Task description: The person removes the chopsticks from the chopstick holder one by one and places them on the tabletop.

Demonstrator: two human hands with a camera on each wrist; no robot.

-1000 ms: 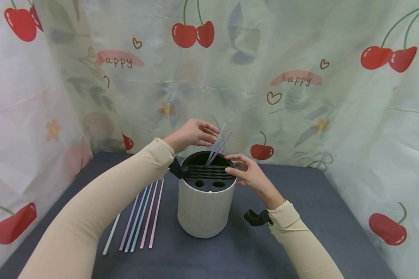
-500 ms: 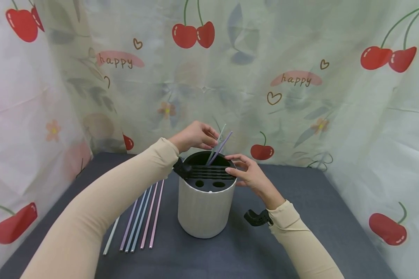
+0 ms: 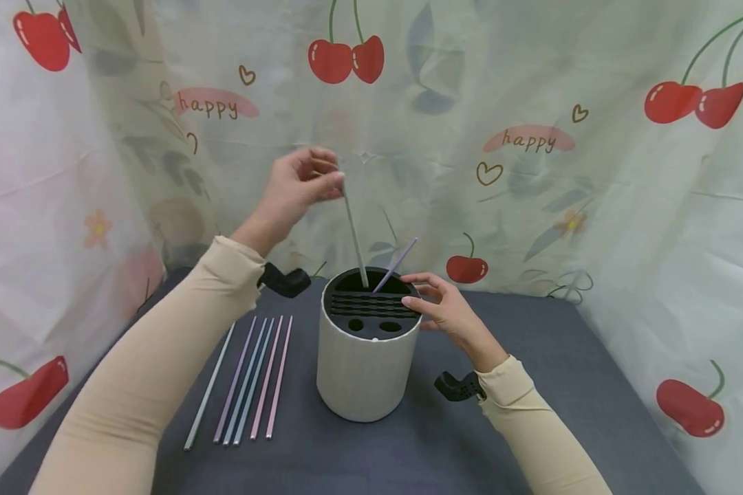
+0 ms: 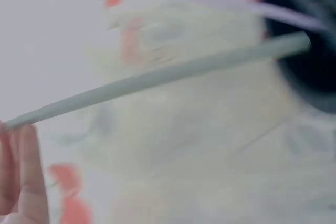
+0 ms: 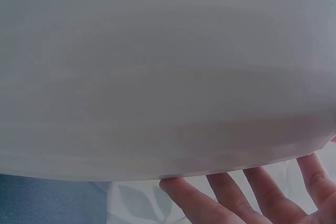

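Observation:
My left hand (image 3: 300, 182) is raised above the holder and pinches a pale green chopstick (image 3: 354, 232) by its thin upper end. Its thicker lower end is inside the dark rear opening of a white round utensil holder (image 3: 365, 378) with a black slotted top. A purple chopstick (image 3: 396, 264) leans to the right in that same opening. At the holder's right side, my right hand (image 3: 448, 313) grips the rim, thumb over the top and fingers on the outer wall. In the right wrist view those fingertips (image 5: 170, 183) touch the white wall.
Several more chopsticks (image 3: 252, 385) in green, purple, blue and pink lie side by side on the dark grey tabletop (image 3: 514, 440), left of the holder. A cherry-print curtain (image 3: 408, 137) hangs behind and on both sides.
My left hand has risen and moved left, drawing the green chopstick higher, so it now tilts left instead of right. The right hand and holder stay in place.

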